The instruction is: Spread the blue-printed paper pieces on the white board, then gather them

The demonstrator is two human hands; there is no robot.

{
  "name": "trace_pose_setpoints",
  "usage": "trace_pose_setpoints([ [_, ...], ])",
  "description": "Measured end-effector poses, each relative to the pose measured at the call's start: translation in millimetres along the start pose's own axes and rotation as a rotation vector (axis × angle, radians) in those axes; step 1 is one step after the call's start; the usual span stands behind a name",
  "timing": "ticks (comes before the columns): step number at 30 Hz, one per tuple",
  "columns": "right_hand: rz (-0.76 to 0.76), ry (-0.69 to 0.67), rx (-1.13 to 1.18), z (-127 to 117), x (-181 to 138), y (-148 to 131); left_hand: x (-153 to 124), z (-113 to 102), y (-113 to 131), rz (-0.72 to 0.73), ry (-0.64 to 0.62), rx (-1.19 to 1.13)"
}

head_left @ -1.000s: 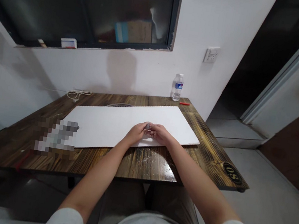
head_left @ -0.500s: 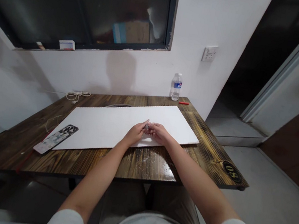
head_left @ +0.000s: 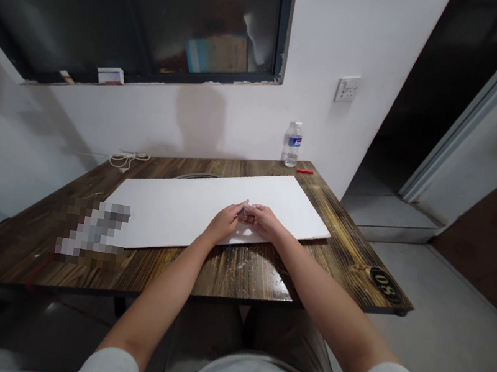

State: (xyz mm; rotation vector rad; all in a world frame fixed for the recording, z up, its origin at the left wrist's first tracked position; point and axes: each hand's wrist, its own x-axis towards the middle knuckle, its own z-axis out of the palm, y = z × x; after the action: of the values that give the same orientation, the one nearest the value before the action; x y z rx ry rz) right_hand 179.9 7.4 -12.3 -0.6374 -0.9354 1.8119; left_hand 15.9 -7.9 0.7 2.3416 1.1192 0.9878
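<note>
My left hand point(head_left: 226, 220) and my right hand point(head_left: 262, 219) meet fingertip to fingertip just above the front part of a white board point(head_left: 178, 209). Between them is a small greyish piece point(head_left: 243, 211), too small and too covered by fingers to name. The left thumb and fingers are closed around its left side. From the right, my other hand pinches at the same spot with curled fingers. The board lies flat on a dark wooden table point(head_left: 239, 272).
A water bottle point(head_left: 293, 145) stands at the table's back right beside a red pen-like stick point(head_left: 305, 171). A white cable point(head_left: 127, 159) lies at the back left. The left front area is pixelated. A round number plate point(head_left: 385, 285) marks the right corner.
Both hands stay at nearly the same place, with only slight finger movement around the small piece. The phone at the left is now covered by pixelation.
</note>
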Motion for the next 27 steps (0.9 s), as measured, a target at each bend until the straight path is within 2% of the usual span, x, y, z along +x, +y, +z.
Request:
trace_pose_setpoints([
  [9,-0.026,-0.068,-0.006,1.0,-1.0,1.3,0.0,1.2,1.5,-0.019,0.056,0.021],
  [16,-0.037,-0.081,0.005,2.9,-0.4,4.3,-0.7,1.7,0.7,-0.061,0.134,-0.084],
  [23,-0.114,0.032,0.029,6.4,0.9,7.7,0.6,3.3,7.5,-0.087,0.1,-0.289],
  [27,-0.167,0.14,0.026,6.1,2.5,8.6,1.3,3.5,7.5,-0.134,0.115,-0.327],
])
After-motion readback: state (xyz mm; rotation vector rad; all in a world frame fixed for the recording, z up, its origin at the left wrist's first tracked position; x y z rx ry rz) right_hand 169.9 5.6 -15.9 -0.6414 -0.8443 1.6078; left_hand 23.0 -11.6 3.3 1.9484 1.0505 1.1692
